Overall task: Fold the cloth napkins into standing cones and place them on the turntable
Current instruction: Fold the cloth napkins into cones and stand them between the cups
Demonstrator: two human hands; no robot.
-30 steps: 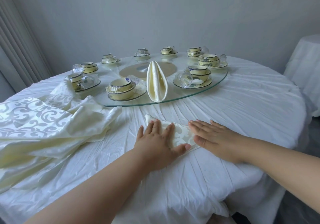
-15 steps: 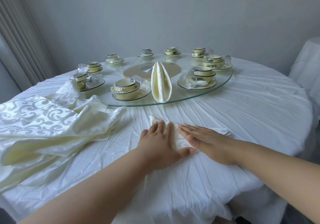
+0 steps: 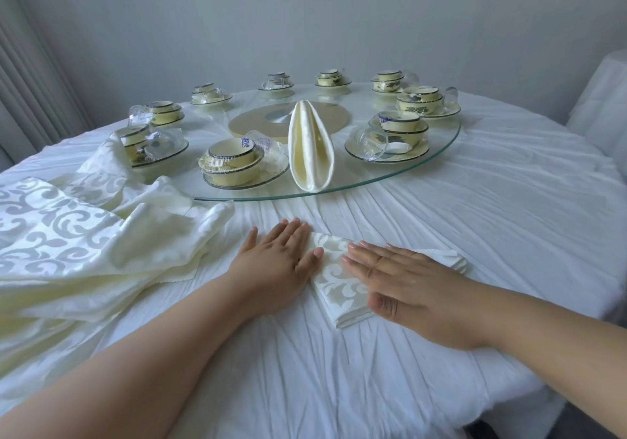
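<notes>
1. the folded napkin (image 3: 342,286) is a flat, layered strip of cream cloth with a pale scroll pattern; it lies on the white tablecloth (image 3: 492,218) near the table's front edge, just in front of the glass turntable (image 3: 441,164)
2. the left hand (image 3: 274,265) lies flat, fingers straight, its thumb tip touching the napkin's left part
3. the right hand (image 3: 407,286) presses down flat with straight fingers on the napkin's right part, gripping nothing
4. a finished napkin cone (image 3: 310,150) stands upright on the turntable's near rim, between two wrapped bowl sets (image 3: 234,164)
5. a heap of unfolded napkins (image 3: 84,235) lies to the left, cut off by the frame edge
6. the right hand hides much of the folded napkin; only its far end (image 3: 454,260) peeks out beyond the fingers, and how many layers it has cannot be told
</notes>
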